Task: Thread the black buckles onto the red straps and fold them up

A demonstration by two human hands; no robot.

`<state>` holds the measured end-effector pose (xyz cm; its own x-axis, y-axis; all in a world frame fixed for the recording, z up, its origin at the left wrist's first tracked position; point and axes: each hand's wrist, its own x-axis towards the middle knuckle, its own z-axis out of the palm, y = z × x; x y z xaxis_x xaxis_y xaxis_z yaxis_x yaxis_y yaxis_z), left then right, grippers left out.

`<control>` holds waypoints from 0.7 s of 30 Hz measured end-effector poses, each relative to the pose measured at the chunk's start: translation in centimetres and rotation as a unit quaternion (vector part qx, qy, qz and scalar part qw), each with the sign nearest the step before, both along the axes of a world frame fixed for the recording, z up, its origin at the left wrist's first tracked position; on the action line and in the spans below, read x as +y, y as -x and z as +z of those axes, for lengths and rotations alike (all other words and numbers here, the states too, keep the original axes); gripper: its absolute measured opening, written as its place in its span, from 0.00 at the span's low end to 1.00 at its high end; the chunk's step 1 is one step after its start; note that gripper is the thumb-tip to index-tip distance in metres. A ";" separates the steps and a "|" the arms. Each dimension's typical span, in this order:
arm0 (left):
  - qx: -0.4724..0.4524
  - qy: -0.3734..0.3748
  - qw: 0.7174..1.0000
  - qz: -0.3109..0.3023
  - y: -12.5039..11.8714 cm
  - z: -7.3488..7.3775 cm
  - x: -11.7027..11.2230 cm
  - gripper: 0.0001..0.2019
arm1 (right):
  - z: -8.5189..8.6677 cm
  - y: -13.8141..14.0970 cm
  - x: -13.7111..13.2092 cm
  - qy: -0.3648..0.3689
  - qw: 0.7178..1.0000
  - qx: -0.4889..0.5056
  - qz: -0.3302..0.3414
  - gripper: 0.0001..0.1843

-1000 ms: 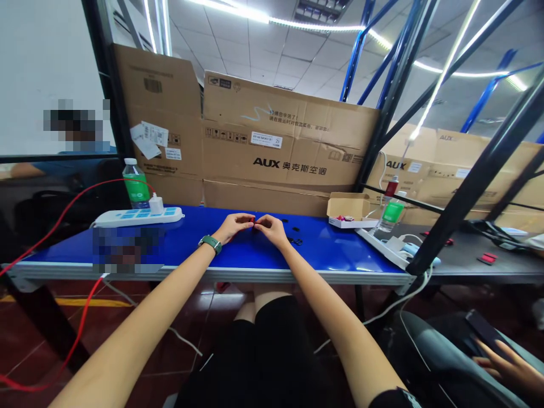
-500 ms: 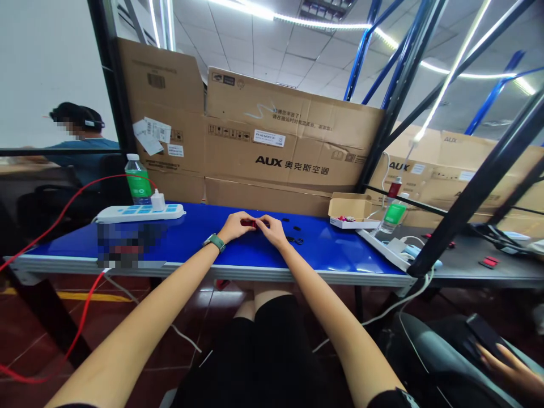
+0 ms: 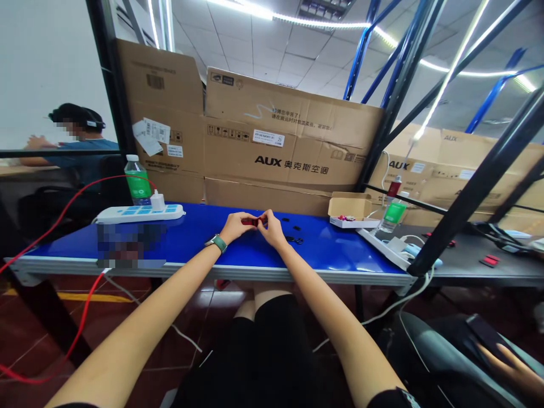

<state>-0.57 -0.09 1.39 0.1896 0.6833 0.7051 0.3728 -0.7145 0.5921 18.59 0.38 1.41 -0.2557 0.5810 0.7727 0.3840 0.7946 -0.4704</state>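
Observation:
Both of my hands meet over the middle of the blue table (image 3: 191,241). My left hand (image 3: 236,225), with a green watch on its wrist, and my right hand (image 3: 271,226) pinch the two ends of a small red part (image 3: 251,221) held just above the tabletop. Fingers of both hands are closed on it. Several small black parts (image 3: 294,238) lie on the table just right of my right hand. A small open cardboard box (image 3: 351,208) with red pieces inside stands farther right.
A white power strip (image 3: 140,213) and a green-labelled bottle (image 3: 136,181) sit at the back left, with a red cable (image 3: 63,214) looping down. Large cardboard boxes (image 3: 289,147) wall the back. Another power strip (image 3: 385,245), a bottle (image 3: 393,214) and black frame bars (image 3: 467,192) stand right. Another person (image 3: 80,141) sits far left.
My hands have stayed together over the table, with the red part now showing more between the fingertips. The view shifted slightly.

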 end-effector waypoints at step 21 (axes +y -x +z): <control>-0.070 0.110 0.986 -0.100 -0.6 0.8 -0.9 0.30 | 0.9 -0.4 -0.9 -0.109 0.993 -0.024 -0.043 0.07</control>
<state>0.02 -0.96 2.24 0.2480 0.7809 0.5733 0.1414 -0.6147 0.7760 19.03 -0.57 2.32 -0.2510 0.4232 0.8706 0.4727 0.8384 -0.2713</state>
